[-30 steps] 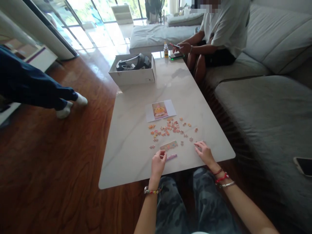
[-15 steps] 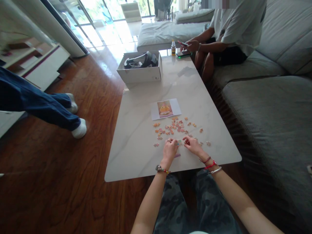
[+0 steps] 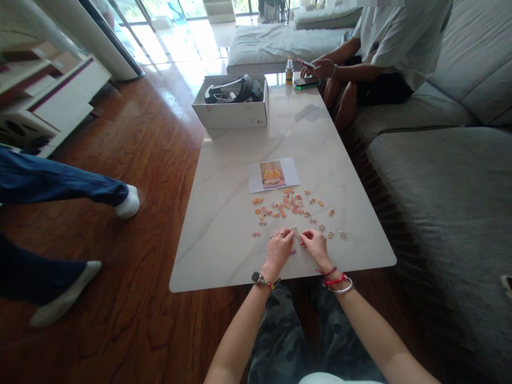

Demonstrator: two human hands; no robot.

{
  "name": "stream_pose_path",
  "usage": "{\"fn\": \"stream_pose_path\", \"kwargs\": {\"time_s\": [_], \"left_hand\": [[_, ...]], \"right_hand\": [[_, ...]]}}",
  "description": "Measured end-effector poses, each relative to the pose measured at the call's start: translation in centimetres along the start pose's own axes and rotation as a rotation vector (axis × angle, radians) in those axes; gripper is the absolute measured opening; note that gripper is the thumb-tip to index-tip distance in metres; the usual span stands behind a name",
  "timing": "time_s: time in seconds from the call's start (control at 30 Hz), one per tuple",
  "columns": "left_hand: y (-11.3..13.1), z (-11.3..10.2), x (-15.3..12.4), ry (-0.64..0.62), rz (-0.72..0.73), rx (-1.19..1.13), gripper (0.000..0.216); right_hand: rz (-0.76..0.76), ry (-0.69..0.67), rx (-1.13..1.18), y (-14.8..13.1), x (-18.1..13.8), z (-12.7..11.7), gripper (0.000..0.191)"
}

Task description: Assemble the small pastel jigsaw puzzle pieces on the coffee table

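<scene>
Down at the near edge of the table (image 3: 224,256), both hands meet over one small patch of marble. The left hand (image 3: 279,248) and the right hand (image 3: 316,246) sit almost knuckle to knuckle, fingertips pinched in on a short joined strip of puzzle (image 3: 295,231) lying flat between them. Its long axis seems to run side to side along the near edge, though most of it hides under the fingers. Both hands curl closed on that strip, neither nearer than the other; it lies just ahead of the fingertips, toward the far side. A thin purple sliver (image 3: 293,252) peeks out under the left hand, too small to make out. Just to the right lie a few stray pieces (image 3: 336,234), near the right hand; beyond the fingers spreads the main scatter of loose pieces (image 3: 288,205), and past that the reference picture (image 3: 273,175), square to the table. Open marble stretches to the left of the hands and toward the near left corner. Farther up sits a white box (image 3: 234,112) with a dark headset inside, then a small bottle (image 3: 288,71) and a phone (image 3: 306,82) at the far edge, where a seated person's hand (image 3: 323,68) holds something small. Off the left side, another person's legs (image 3: 60,186) stand on the wood floor.
</scene>
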State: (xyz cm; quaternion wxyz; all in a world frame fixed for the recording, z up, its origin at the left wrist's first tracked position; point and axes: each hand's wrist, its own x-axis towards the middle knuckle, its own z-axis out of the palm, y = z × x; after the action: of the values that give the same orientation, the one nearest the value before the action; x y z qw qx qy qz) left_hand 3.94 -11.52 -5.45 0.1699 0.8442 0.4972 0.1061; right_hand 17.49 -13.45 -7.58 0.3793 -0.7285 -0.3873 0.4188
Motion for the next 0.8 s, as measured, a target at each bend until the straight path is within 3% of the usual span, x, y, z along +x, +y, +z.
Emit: {"fn": "stream_pose_path", "kwargs": {"time_s": [0.4,0.6,0.7,0.8], "left_hand": [[0.5,0.4,-0.8,-0.129,0.076,0.092,0.047],[1.3,0.7,-0.2,-0.183,0.069,0.206,0.043],[1.4,0.4,-0.2,-0.202,0.066,0.207,0.043],[1.2,-0.1,-0.5,-0.192,0.072,0.185,0.045]], "right_hand": [[-0.083,-0.100,-0.347,-1.1,1.8,-1.0,0.012],[-0.114,-0.161,-0.342,-1.9,2.4,-1.7,0.010],[-0.162,-0.057,-0.295,-1.3,2.2,-4.2,0.018],[-0.290,0.168,-0.393,0.3,1.8,-8.1,0.019]]}}
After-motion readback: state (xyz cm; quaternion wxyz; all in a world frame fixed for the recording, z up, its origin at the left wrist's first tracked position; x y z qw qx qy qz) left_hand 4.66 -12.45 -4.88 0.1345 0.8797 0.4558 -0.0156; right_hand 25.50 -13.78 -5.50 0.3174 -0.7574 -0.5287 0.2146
